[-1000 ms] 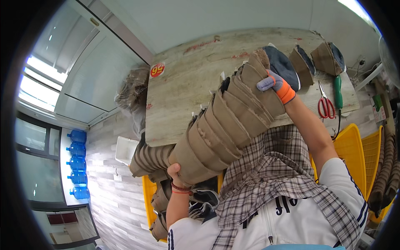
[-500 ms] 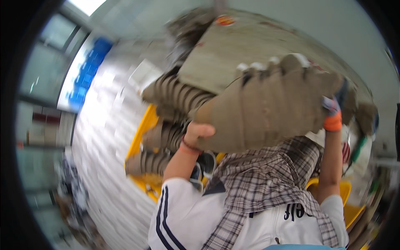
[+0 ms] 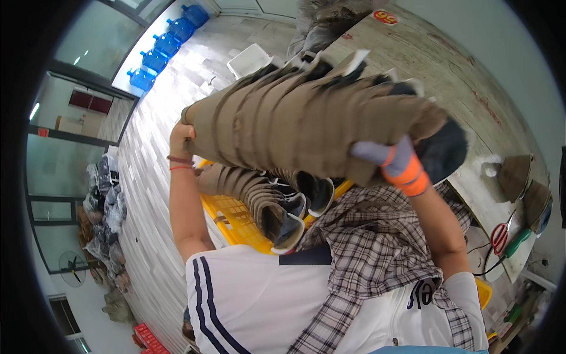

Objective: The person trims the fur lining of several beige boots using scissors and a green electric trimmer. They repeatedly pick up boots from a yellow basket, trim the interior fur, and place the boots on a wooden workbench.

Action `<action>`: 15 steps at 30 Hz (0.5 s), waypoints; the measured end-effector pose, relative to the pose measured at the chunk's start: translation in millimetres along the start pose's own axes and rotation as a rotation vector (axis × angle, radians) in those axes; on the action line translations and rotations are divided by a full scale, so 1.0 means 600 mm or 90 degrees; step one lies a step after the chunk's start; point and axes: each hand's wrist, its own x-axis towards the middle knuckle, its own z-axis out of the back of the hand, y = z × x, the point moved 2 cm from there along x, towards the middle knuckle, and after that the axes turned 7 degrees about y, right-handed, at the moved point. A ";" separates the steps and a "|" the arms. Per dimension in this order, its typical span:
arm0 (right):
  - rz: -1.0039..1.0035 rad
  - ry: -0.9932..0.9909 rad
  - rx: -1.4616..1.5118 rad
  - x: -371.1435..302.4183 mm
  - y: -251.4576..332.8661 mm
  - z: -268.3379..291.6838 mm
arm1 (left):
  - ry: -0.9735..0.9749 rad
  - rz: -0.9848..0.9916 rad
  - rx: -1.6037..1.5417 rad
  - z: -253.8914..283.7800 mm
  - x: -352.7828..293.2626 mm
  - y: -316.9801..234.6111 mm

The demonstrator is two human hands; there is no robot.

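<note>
My left hand, bare with thin bands at the wrist, grips the left end of a long stack of nested brown fabric pieces. The pieces have dark linings and pale edges. Toward the stack's right end, my right hand, in a grey and orange glove, presses its thumb over the near side; its other fingers are hidden. The stack is held up, slightly tilted, over a yellow plastic basket. More nested brown pieces lie in that basket, partly covered by the held stack.
A worktable stands ahead and right. Small brown pieces, red-handled scissors and a green-handled tool lie to the right. Blue water bottles line the far left, and bagged goods sit by the wall.
The held stack has shifted left across the view, away from the table side, and both hands moved with it. My left arm now reaches farther left. The view has also turned.
</note>
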 end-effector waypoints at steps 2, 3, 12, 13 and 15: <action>0.042 -0.016 0.032 0.006 -0.053 -0.043 | 0.037 0.041 0.063 -0.003 0.016 -0.013; 0.050 -0.011 -0.023 0.008 -0.072 -0.067 | 0.050 0.079 0.100 0.023 0.023 -0.015; -0.122 0.047 -0.128 0.057 -0.340 -0.171 | -0.053 0.180 0.223 0.165 0.105 0.197; -0.138 0.073 -0.154 0.053 -0.389 -0.172 | -0.117 0.272 0.335 0.132 0.101 0.253; -0.146 0.116 -0.154 0.028 -0.386 -0.176 | -0.220 0.228 0.346 0.145 0.073 0.354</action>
